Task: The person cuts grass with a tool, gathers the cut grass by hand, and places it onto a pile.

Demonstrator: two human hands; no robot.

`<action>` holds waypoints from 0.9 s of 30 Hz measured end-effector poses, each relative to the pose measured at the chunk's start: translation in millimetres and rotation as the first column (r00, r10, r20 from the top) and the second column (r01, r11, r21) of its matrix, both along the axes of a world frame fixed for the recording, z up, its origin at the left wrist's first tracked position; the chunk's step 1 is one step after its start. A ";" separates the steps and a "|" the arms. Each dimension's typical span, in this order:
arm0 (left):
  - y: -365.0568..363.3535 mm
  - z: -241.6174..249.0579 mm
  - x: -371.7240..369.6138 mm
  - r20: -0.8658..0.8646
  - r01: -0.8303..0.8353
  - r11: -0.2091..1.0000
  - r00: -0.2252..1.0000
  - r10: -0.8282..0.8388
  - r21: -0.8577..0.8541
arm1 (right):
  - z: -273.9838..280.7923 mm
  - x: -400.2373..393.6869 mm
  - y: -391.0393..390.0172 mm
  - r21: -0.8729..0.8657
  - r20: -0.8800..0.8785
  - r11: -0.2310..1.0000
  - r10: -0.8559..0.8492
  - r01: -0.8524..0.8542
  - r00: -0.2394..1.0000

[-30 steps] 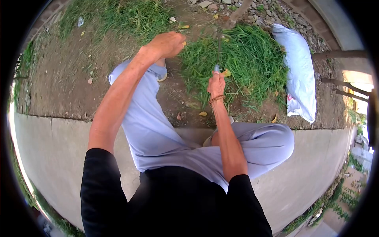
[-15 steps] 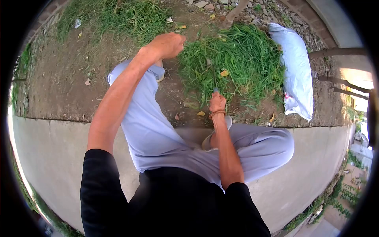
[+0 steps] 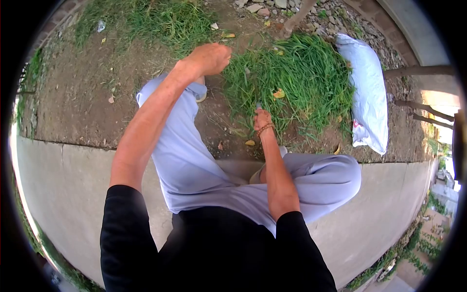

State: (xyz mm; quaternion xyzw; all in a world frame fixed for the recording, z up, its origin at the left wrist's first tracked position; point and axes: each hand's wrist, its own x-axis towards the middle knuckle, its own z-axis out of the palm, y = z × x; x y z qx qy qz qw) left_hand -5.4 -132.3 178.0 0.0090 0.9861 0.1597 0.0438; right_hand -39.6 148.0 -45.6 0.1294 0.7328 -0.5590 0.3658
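My left hand [image 3: 210, 58] is closed in a fist at the left edge of a heap of long green grass [image 3: 311, 80]. Its fingertips are turned away, so what they hold, if anything, is hidden. Lower down, at the heap's near edge, my right hand [image 3: 263, 121] wraps around the handle of a thin hand tool [image 3: 258, 104], which looks like a sickle. Most of this tool disappears among the grass blades. Beaded bands circle my right wrist. A yellow leaf [image 3: 278, 93] lies on the heap beyond my right hand.
To the right of the heap lies a stuffed white sack [image 3: 367, 92]. More grass [image 3: 165, 22] is spread on the soil at the far left. A slim tree trunk [image 3: 299, 17] and rubble stand behind. Concrete paving [image 3: 78, 194] runs under my bent legs.
My right hand has moved slightly up and left along the near edge of the heap, and less of the tool shows. My left hand stays closed in nearly the same place.
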 end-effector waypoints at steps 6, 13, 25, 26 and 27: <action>1.5 -1.0 0.7 -0.093 -0.014 0.999 0.996 0.018 0.043 | -41.1 14.8 34.7 0.236 -0.467 0.949 -0.078 0.209 0.881; 3.1 3.2 1.7 -0.092 0.023 1.000 0.996 -0.021 0.019 | 16.3 15.3 -7.4 0.111 -0.453 0.959 -0.185 0.262 0.872; 2.3 3.0 2.0 -0.091 0.013 0.999 0.996 -0.009 0.043 | 8.3 7.9 8.3 0.057 -0.009 0.998 -0.026 0.026 1.000; 4.0 1.6 2.1 -0.074 0.004 0.999 0.997 -0.001 0.046 | 3.1 13.0 18.7 0.044 -0.044 0.994 -0.101 0.103 0.994; 5.1 0.7 2.6 -0.074 0.009 0.999 0.997 -0.005 0.048 | -6.4 15.5 26.8 0.026 -0.077 0.983 -0.180 0.183 0.981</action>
